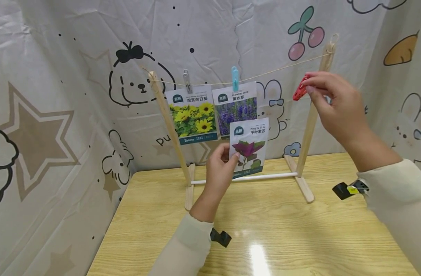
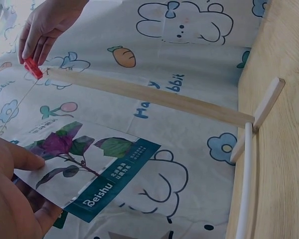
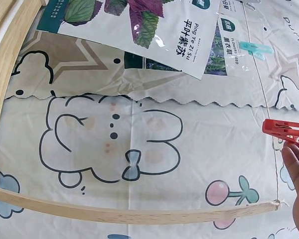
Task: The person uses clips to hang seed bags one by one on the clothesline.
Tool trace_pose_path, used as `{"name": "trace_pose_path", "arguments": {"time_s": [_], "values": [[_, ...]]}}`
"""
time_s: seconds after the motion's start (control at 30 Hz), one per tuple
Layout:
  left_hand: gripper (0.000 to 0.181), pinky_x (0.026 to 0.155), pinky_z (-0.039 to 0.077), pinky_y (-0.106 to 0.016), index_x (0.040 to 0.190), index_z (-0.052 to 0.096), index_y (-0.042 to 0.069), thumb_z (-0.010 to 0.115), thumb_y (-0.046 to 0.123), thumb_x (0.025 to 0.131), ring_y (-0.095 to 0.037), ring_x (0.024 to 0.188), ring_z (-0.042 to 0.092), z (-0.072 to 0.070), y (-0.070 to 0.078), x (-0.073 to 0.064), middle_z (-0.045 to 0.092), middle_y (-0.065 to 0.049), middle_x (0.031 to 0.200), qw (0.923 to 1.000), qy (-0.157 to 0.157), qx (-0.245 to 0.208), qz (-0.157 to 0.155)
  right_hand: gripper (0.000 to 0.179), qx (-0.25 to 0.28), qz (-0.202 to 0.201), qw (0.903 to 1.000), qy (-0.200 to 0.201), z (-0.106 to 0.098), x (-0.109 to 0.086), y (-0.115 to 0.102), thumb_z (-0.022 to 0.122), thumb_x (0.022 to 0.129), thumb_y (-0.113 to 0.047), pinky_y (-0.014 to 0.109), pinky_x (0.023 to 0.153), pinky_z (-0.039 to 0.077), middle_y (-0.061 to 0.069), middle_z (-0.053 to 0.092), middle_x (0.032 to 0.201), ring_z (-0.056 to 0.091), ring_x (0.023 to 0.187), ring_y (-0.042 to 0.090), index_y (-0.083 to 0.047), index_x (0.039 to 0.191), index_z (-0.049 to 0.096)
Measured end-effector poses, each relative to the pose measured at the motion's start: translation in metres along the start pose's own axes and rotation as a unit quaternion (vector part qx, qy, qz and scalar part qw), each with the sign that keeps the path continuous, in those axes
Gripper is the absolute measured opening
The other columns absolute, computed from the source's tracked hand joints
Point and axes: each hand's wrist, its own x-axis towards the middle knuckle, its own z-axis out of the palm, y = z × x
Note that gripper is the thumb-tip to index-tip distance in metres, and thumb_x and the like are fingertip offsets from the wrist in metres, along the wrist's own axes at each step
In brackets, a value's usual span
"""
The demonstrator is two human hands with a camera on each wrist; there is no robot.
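Between thumb and fingers, my left hand [image 1: 219, 166] holds a seed packet [image 1: 249, 143] with a purple-leaved plant on it, in front of the stand. My right hand [image 1: 341, 101] pinches a red clothespin [image 1: 301, 88] near the right post, apart from the packet. A string [image 1: 276, 71] runs between the two posts. From it hang a sunflower seed packet [image 1: 193, 115], under a grey clothespin [image 1: 187, 81], and a purple-flower seed packet [image 1: 236, 101], under a blue clothespin [image 1: 235, 78]. The held packet covers part of the purple-flower one.
The wooden stand has a left post [image 1: 169, 122], a right post [image 1: 312, 119] and a white crossbar [image 1: 245, 178] low between its feet. It rests on a wood-grain table [image 1: 265, 218]. A patterned curtain [image 1: 93, 76] hangs close behind and at the left.
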Motion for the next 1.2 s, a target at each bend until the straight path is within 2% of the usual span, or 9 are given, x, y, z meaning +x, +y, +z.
{"name": "trace_pose_path", "arguments": {"time_s": [0.3, 0.47, 0.77, 1.0, 1.1, 1.2], "values": [[0.017, 0.066, 0.051, -0.021, 0.111, 0.069, 0.007, 0.068, 0.006, 0.094, -0.013, 0.079, 0.061, 0.001, 0.002, 0.001, 0.069, -0.012, 0.100, 0.9999, 0.006, -0.008, 0.005, 0.024, -0.009, -0.036, 0.9993, 0.006, -0.003, 0.012, -0.006, 0.060, 0.101, -0.011, 0.002, 0.095, 0.041, 0.007, 0.068, 0.127, 0.046, 0.111, -0.020, -0.007, 0.123, 0.069], [0.017, 0.069, 0.053, -0.021, 0.112, 0.068, 0.006, 0.068, 0.006, 0.094, -0.016, 0.082, 0.064, 0.003, 0.004, 0.001, 0.070, -0.013, 0.101, 0.9998, -0.001, -0.020, 0.009, 0.023, -0.016, -0.049, 0.9987, 0.006, -0.004, 0.018, -0.005, 0.060, 0.102, -0.010, 0.002, 0.096, 0.041, 0.008, 0.069, 0.128, 0.046, 0.114, -0.020, -0.005, 0.122, 0.070], [0.017, 0.074, 0.057, -0.025, 0.112, 0.069, 0.008, 0.068, 0.008, 0.095, -0.015, 0.085, 0.066, 0.007, 0.008, 0.004, 0.069, -0.010, 0.102, 0.9999, -0.001, -0.009, 0.008, 0.024, -0.035, -0.036, 0.9987, -0.006, -0.006, 0.029, -0.004, 0.057, 0.104, -0.018, 0.003, 0.099, 0.040, 0.005, 0.068, 0.129, 0.053, 0.115, -0.007, -0.008, 0.122, 0.070], [0.018, 0.076, 0.057, -0.027, 0.113, 0.068, 0.008, 0.069, 0.010, 0.095, -0.016, 0.088, 0.067, 0.010, 0.010, 0.008, 0.069, -0.010, 0.104, 0.9999, -0.005, -0.010, 0.005, 0.025, -0.035, -0.030, 0.9989, 0.002, -0.008, 0.037, -0.009, 0.056, 0.104, -0.018, 0.000, 0.091, 0.039, 0.008, 0.069, 0.123, 0.045, 0.099, -0.017, -0.008, 0.123, 0.069], [0.019, 0.077, 0.057, -0.028, 0.114, 0.068, 0.008, 0.069, 0.010, 0.095, -0.017, 0.089, 0.067, 0.011, 0.011, 0.010, 0.069, -0.011, 0.105, 0.9998, -0.011, -0.017, 0.003, 0.026, -0.043, -0.027, 0.9987, 0.000, -0.009, 0.041, -0.011, 0.056, 0.104, -0.020, 0.000, 0.091, 0.039, 0.007, 0.068, 0.124, 0.044, 0.099, -0.015, -0.009, 0.124, 0.069], [0.020, 0.077, 0.057, -0.028, 0.115, 0.067, 0.009, 0.068, 0.009, 0.095, -0.017, 0.090, 0.067, 0.012, 0.012, 0.011, 0.069, -0.011, 0.106, 0.9996, -0.014, -0.023, 0.002, 0.028, -0.048, -0.015, 0.9987, -0.011, -0.009, 0.045, -0.012, 0.055, 0.105, -0.022, 0.001, 0.092, 0.039, 0.006, 0.067, 0.127, 0.048, 0.102, -0.007, -0.012, 0.127, 0.068]]}}
